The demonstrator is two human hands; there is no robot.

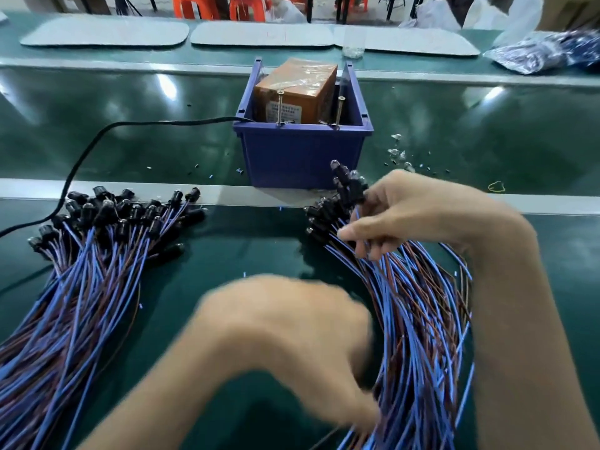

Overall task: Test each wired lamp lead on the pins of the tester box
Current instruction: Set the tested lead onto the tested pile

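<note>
While fanned, lamp leads (418, 319) blue-brown, black sockets, right hand (418, 216) gripping

left hand (285, 345): blurred, low (state unclear) | right hand (412, 216): fingers curled, pinching

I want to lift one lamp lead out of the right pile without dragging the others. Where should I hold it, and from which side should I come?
Probably grip the black lamp head sticking up highest from the right pile, beside the right hand. It stands clear of its neighbours, near the blue bin. Come from above and pinch its sides; the wires below are tangled.
</note>
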